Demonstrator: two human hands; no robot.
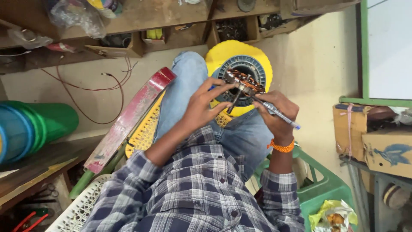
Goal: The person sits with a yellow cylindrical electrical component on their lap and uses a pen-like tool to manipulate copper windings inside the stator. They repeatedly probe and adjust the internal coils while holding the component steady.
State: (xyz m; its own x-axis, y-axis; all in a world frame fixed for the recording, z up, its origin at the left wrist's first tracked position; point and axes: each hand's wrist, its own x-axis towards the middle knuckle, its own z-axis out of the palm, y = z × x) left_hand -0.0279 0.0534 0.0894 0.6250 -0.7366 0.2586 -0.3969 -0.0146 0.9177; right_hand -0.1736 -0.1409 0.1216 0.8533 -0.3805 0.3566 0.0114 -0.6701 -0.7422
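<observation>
Left edge: green and blue plastic roll (30,126)
Beside the knee: long red board (131,118), leaning
Back wall: wooden shelf (141,17), red wire (96,88) dangling below
Right: cardboard boxes (377,137)
Lower right: green plastic crate (326,187)

Stator (242,81) underside hidden

Pale cream wall (313,64) and floor under soft, even light — cluttered wooden shelves (141,17) up top, green-framed panel (365,51) at right, cardboard boxes (377,137) stacked below, green plastic crate (326,189) near the bottom.
</observation>
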